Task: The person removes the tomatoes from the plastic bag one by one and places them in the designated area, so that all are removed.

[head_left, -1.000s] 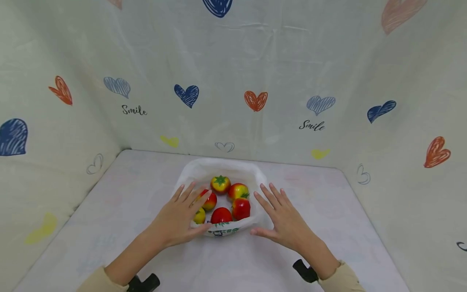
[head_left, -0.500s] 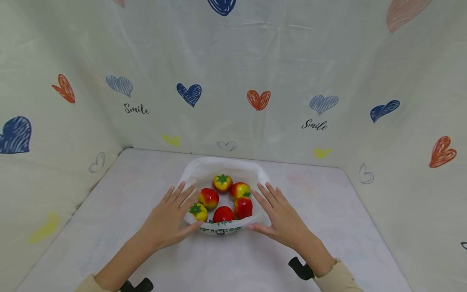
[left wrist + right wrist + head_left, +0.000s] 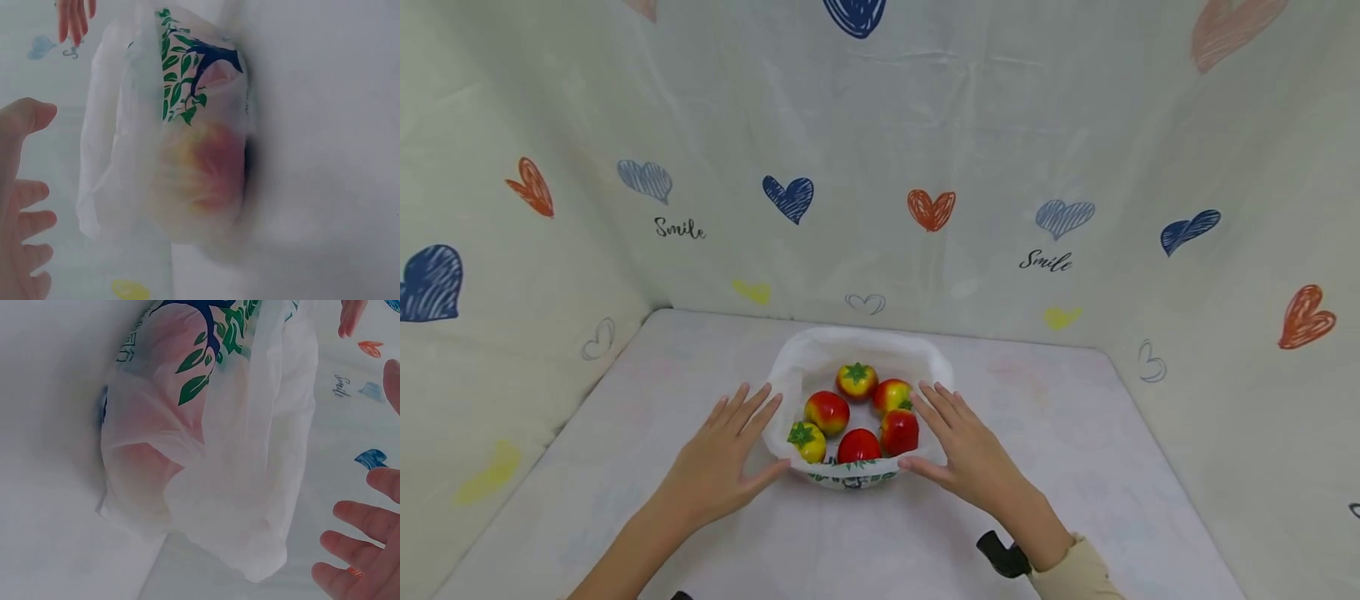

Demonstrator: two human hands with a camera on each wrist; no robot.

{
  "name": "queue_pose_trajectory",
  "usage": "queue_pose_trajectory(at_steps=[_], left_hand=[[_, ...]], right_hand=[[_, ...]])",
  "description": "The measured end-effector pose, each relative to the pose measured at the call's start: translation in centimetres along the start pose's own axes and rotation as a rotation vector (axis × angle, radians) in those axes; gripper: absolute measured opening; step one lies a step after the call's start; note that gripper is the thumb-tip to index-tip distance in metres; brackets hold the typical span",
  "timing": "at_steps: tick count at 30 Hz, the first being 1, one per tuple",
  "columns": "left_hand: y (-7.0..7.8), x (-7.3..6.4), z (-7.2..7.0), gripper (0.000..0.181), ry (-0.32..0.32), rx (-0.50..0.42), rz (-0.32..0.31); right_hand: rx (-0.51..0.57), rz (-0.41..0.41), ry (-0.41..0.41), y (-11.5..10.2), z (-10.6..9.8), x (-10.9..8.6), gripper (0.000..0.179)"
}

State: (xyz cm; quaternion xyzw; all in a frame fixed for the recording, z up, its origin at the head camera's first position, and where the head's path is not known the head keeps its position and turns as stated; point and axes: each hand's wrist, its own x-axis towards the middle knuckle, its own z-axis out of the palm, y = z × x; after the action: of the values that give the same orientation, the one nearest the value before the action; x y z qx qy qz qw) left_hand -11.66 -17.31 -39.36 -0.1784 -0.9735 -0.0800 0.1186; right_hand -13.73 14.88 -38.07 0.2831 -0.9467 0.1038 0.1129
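Observation:
A thin white plastic bag (image 3: 861, 340) with green leaf print sits on the table, its mouth spread wide. Several fruits lie inside: a red one (image 3: 859, 447) at the front, a yellow one with a green leafy cap (image 3: 806, 442) at front left, and red-yellow ones (image 3: 827, 413) behind. My left hand (image 3: 711, 471) hovers at the bag's left side, fingers straight and spread, holding nothing. On the other side my right hand (image 3: 973, 458) is also spread, its fingertips overlapping the right rim in the head view. Both wrist views show the bag's translucent wall (image 3: 200, 162) with fruit showing through.
A pale cloth covers the table (image 3: 865, 542). Behind and at both sides hangs a light curtain (image 3: 865, 125) printed with hearts and "Smile". A black wrist mount (image 3: 1003, 555) sits by the right sleeve.
My left hand has drawn back to the left, uncovering the yellow fruit and the bag's left rim. The right hand has shifted slightly left. The bag and fruits stay in place.

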Motion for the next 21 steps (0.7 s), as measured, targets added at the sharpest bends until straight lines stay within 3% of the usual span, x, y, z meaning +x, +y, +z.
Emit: queue_pose_trajectory(at_steps=[6,13,21], left_hand=[[-0.6,-1.2,0.2,0.076,0.044,-0.039,-0.040],[-0.8,-3.1,0.7,0.077,-0.001,-0.056,-0.115],[-1.2,-4.9,1.7,0.080,0.061,-0.074,-0.136]], right_hand=[[0.047,0.026,-0.011,-0.4,0.4,0.7,0.079],[0.121,0.030,0.003,-0.8,1.3,1.3,0.072],[0.215,0.078,-0.046,-1.6,2.3,2.7,0.066]])
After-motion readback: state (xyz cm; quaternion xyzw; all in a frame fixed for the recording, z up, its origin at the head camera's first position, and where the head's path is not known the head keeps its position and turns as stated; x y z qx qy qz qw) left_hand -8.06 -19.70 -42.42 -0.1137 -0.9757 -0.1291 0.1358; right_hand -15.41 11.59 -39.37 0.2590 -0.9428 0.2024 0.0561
